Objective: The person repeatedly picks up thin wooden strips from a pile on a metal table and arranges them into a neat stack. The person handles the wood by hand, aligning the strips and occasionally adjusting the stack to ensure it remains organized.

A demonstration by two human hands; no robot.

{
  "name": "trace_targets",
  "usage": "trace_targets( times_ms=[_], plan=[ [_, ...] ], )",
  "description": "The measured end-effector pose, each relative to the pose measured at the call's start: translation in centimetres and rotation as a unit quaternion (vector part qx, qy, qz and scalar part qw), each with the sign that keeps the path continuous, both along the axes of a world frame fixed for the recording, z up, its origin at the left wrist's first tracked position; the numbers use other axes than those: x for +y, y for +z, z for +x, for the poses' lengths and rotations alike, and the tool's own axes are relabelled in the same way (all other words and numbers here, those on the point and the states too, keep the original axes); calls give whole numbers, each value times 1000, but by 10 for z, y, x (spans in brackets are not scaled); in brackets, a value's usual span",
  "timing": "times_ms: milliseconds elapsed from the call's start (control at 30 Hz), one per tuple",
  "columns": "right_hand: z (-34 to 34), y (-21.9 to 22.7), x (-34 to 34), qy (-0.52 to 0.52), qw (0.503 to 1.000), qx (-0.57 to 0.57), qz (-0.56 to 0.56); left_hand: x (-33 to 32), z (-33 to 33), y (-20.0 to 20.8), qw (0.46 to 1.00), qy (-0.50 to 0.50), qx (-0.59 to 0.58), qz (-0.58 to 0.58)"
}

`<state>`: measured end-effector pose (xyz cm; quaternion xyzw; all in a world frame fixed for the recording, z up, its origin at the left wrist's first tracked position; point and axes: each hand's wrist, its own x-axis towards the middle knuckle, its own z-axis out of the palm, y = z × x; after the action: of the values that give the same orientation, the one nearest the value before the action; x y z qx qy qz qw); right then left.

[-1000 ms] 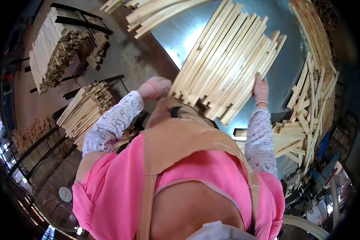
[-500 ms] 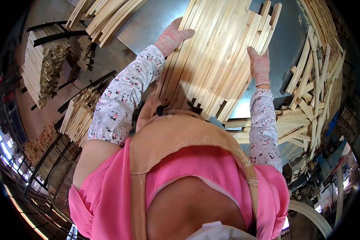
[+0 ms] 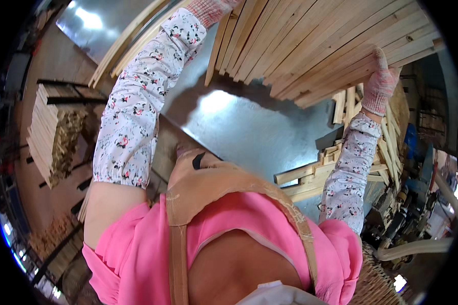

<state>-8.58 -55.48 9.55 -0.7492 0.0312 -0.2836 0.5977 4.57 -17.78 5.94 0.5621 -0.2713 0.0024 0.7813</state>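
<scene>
my right hand (image 3: 380,81), in a pink knit glove, is closed against the right edge of a bundle of pale wooden slats (image 3: 310,40), fingers curled up over the edge and thumb beneath. my left hand (image 3: 213,7), gloved the same way, sits at the top rim of the view on the bundle's left side; only its wrist and heel show, so i cannot tell how far it is closed, though it presses on the slats. the bundle is held high between both hands, slats lying side by side and slanting up to the right, their cut ends pointing down-left.

compared with half a second ago, the bundle is higher and farther right in the view, both arms are stretched further, and more of the grey metal tabletop (image 3: 249,132) shows beneath it.

floral sleeve covers (image 3: 132,101) wrap both forearms. below them are a tan apron bib (image 3: 213,178) and a pink shirt (image 3: 239,223). loose slats (image 3: 310,178) lie heaped at the table's right edge. a stacked block of slats (image 3: 48,132) stands at left on the floor. no labels or signs are legible.
</scene>
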Motion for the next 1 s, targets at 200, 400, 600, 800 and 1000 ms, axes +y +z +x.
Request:
trace_targets(
  times_ms=[200, 400, 600, 800, 1000],
  plan=[
    [-29, -104, -35, 110, 977, -49, 173, 7, 23, -37, 997, 11, -3, -77],
    [-117, -149, 101, 68, 909, 50, 409, 93, -73, -81, 992, -108, 50, -32],
    [-195, -201, 153, 49, 939, 188, 284, 123, -137, -73, 897, -76, 435, 21],
    [-248, -305, 183, -11, 799, 232, -555, 170, -128, -214, 875, -26, 239, 421],
    [-125, -235, 173, -24, 852, 309, -422, 167, -135, -216, 817, 34, 267, 511]
  ],
)
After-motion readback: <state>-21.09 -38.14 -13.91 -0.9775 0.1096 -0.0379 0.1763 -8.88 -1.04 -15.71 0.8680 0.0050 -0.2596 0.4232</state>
